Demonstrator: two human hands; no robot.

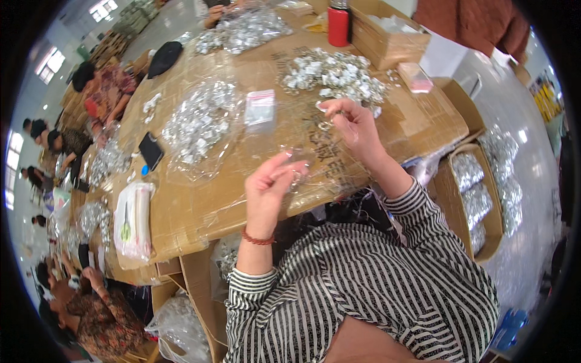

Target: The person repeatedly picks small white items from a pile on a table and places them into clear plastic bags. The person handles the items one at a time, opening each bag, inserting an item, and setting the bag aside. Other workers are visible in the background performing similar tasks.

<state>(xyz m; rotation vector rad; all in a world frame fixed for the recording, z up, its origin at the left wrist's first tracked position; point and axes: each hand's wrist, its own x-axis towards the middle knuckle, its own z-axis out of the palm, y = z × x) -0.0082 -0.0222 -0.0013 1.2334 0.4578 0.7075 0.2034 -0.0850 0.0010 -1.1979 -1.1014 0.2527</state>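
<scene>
My left hand [272, 179] is raised over the near edge of the cardboard-covered table [195, 204], its fingers pinching what looks like a small clear plastic bag [297, 174]. To its right, my right hand [352, 125] pinches a small metallic item with a white tag [323, 109]; its exact kind cannot be made out. Just beyond that hand lies a loose heap of small white-tagged metallic pieces [336, 75]. A stack of clear zip bags with a pink edge [260, 108] lies between this heap and a large clear bag of packed pieces [199, 127].
A black phone [151, 151], a blue cap [145, 170] and green-handled scissors [125, 229] on plastic bags [143, 218] lie left. A red container [338, 26] and a cardboard box [392, 43] stand at the back. An open carton of silvery packs [472, 195] is right. Several people work nearby.
</scene>
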